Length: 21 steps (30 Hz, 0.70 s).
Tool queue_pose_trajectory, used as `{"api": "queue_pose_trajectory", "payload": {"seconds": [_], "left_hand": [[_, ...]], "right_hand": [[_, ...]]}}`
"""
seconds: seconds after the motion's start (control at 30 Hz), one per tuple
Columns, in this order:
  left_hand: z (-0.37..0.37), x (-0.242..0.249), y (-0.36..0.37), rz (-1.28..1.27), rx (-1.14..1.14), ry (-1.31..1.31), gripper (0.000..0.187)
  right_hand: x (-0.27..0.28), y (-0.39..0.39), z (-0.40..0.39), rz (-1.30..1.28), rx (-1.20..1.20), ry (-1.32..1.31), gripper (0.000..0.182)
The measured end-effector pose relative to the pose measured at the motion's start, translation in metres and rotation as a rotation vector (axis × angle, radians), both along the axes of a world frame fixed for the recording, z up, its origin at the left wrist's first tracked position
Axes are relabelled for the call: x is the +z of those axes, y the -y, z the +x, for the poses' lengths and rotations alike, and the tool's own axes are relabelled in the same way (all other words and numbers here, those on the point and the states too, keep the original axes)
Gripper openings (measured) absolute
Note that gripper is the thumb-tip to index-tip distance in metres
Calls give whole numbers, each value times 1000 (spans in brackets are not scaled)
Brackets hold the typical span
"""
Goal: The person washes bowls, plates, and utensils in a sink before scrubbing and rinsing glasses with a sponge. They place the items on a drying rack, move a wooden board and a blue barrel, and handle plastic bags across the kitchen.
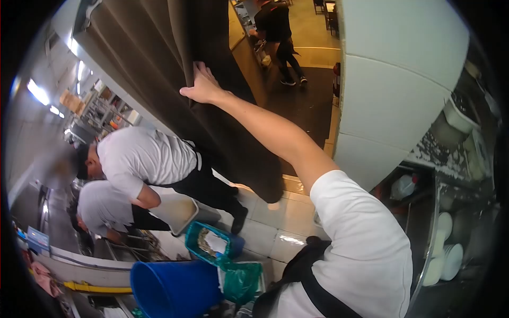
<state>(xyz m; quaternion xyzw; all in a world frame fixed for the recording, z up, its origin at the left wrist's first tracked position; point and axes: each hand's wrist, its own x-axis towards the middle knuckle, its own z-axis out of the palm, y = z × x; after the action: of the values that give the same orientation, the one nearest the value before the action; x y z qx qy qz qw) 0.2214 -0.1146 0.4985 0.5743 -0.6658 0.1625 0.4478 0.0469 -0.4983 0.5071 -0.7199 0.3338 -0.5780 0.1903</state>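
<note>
My right hand presses against a dark brown curtain, thumb apart from the fingers, at the upper middle. The hand looks open, and the curtain hangs in folds around it. My bare forearm and white sleeve reach up from the lower right. Beyond the curtain's right edge lies a doorway with a dark floor mat. My left hand is out of view.
Two people in light shirts bend at the left near a grey bin. A blue barrel and a green-lined bin stand below. A person in black is beyond the doorway. White dishes sit on a right shelf.
</note>
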Motion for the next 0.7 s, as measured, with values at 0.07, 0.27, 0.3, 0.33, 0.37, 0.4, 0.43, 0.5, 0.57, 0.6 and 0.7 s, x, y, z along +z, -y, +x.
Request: {"api": "queue_pose_trajectory", "payload": {"seconds": [0.07, 0.27, 0.3, 0.33, 0.37, 0.4, 0.43, 0.5, 0.57, 0.6, 0.7], "left_hand": [[-26, -48, 15, 105, -75, -142, 39], [-75, -170, 28, 391, -163, -579, 37], [-81, -186, 28, 435, -166, -644, 37], [-87, -200, 26, 466, -172, -705, 37], [-92, -213, 24, 500, -178, -762, 37], [-97, -225, 23, 532, -186, -818, 36], [-102, -235, 23, 558, -197, -866, 36], [-112, -250, 24, 593, -234, -957, 35], [-125, -261, 29, 613, -288, -1030, 35], [-131, -265, 32, 619, -316, -1062, 35], [-150, -272, 44, 616, -402, -1151, 34]], "right_hand": [[-5, 8, 1, -75, 42, 7, 86], [-37, 21, 3, -280, 77, -51, 81], [-39, 18, 2, -267, 91, -45, 81], [-41, 13, 0, -257, 102, -37, 80], [-43, 10, -1, -249, 112, -27, 80], [-45, 11, -3, -264, 111, -35, 80], [-47, 9, -5, -277, 109, -41, 79], [-52, 3, -10, -274, 90, -50, 79], [-58, -4, -15, -251, 61, -55, 78], [-66, 2, -15, -479, -150, -100, 78], [-68, -12, -7, -640, -414, -40, 78]]}}
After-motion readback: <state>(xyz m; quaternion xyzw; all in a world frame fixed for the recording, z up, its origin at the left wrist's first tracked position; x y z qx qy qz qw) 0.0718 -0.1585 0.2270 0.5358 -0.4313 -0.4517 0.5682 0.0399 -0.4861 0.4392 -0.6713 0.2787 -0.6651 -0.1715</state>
